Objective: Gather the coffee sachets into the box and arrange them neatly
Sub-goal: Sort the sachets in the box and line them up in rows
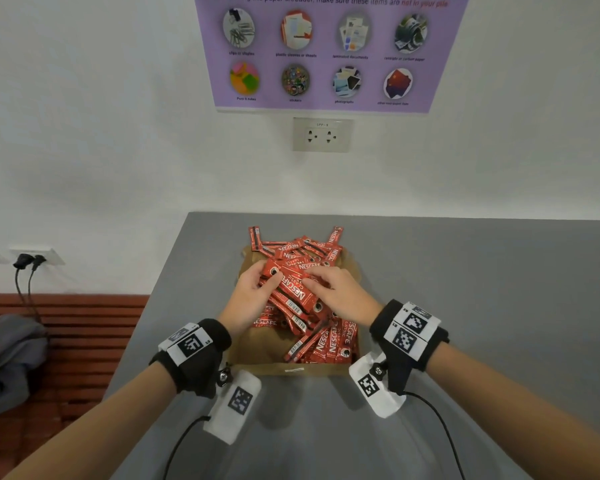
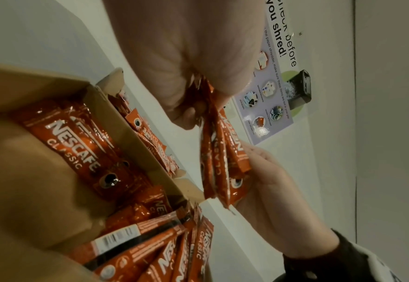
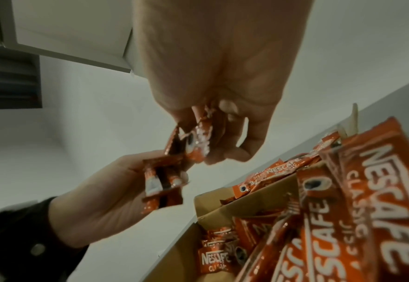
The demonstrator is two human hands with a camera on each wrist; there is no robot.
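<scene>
An open brown cardboard box (image 1: 253, 348) sits on the grey table (image 1: 465, 289), filled with red coffee sachets (image 1: 333, 341). More sachets (image 1: 302, 245) spill over its far rim. Above the box, both hands hold one bundle of sachets (image 1: 291, 289). My left hand (image 1: 253, 289) grips its left end; my right hand (image 1: 333, 289) grips its right end with curled fingers. In the left wrist view the left hand (image 2: 186, 85) pinches the bundle (image 2: 222, 162), with the right hand (image 2: 270, 190) behind it. From the right wrist, the right hand (image 3: 222, 114) and left hand (image 3: 116, 190) hold the sachets (image 3: 172, 166).
The box lies near the table's left edge (image 1: 160, 289), close to the white wall with a socket (image 1: 323, 135) and a purple poster (image 1: 326, 50). Left of the table a red slatted bench (image 1: 84, 341) holds a grey bag (image 1: 11, 358). Cables run from both wrist cameras.
</scene>
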